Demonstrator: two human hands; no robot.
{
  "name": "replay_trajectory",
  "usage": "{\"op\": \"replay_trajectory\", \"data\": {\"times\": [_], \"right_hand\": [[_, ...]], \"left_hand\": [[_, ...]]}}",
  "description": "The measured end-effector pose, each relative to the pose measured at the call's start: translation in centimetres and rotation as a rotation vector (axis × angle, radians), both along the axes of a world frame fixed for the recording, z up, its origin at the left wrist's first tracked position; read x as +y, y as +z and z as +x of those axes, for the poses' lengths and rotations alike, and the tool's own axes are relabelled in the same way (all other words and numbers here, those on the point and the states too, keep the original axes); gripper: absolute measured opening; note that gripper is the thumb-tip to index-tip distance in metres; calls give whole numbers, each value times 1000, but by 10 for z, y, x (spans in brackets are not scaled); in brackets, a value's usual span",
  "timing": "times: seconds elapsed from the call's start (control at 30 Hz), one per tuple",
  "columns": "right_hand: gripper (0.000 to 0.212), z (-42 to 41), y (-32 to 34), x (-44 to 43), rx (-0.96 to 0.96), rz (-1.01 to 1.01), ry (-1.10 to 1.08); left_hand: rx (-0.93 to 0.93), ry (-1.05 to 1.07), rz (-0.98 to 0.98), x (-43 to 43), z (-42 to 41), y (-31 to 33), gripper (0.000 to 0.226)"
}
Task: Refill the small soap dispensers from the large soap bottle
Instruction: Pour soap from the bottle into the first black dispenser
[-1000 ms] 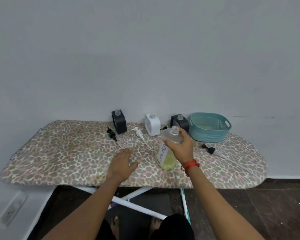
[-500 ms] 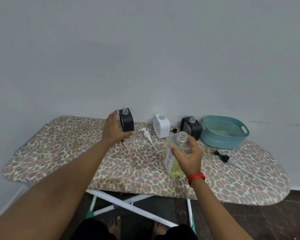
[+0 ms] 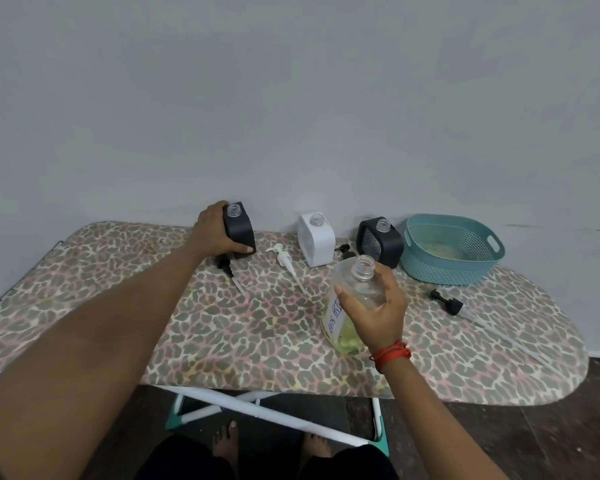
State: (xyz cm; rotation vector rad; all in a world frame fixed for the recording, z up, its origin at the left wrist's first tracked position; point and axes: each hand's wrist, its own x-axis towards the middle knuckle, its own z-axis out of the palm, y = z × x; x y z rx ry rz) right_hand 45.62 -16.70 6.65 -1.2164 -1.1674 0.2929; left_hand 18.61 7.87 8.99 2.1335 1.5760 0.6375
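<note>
Change, left: the left hand, seen flat on the board a second ago and reaching half a second ago, is now being wrapped round the left black dispenser. The thumb is being laid across its lower front and the fingers are being curled round its far side.
Change, right: none. The right hand is still being kept clamped on the shoulder of the bottle.
Bottle: uncapped, and being held nearly upright over the front middle of the board. A little yellow-green soap is sitting low inside. Whether its base is being rested on the board cannot be told.
Dispensers: all three are standing open-necked in a row by the wall. The white dispenser and the right black dispenser are not being touched.
Meaning (judged): the first dispenser is being secured for filling or fetched toward the bottle. No soap is being poured yet.
Surroundings: a white pump is lying between the left black dispenser and the white one. A black pump is lying just below the left hand. A long-tubed pump is lying right of the bottle. A basket is standing at the right end.
In the way (judged): the black pump and white pump are lying across the path between dispenser and bottle. The necks are narrow and no funnel is being seen, so a spill is being risked.
</note>
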Motion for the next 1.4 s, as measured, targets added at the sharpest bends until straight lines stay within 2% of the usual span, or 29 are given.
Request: {"op": "replay_trajectory", "data": {"times": [0.27, 0.4, 0.6, 0.7, 0.8, 0.93, 1.07, 1.23, 1.4], "right_hand": [[60, -1, 3, -3, -29, -16, -12], [54, -2, 9, -7, -25, -37, -1], [53, -3, 13, -12, -25, -64, 13], [55, -4, 14, -13, -13, -86, 19], [55, -5, 16, -14, -16, -106, 35], [60, -1, 17, -13, -18, -133, 94], [81, 2, 6, -13, 12, -188, 155], [90, -6, 1, -5, 39, -183, 126], [83, -25, 3, 6, 9, -158, 97]], "left_hand": [[-402, 16, 183, -60, 15, 17, 117], [-547, -73, 162, -127, 18, 5, 113], [-449, -202, 154, -181, -5, -32, 104], [-407, -243, 70, -188, -17, -46, 115], [-451, -212, -20, -192, -24, -56, 127], [-504, -158, -81, -195, -28, -74, 125], [-513, -182, -72, -192, -29, -79, 121], [-429, -180, -34, -193, -31, -78, 126], [-414, -187, -15, -191, -31, -78, 122]]}}
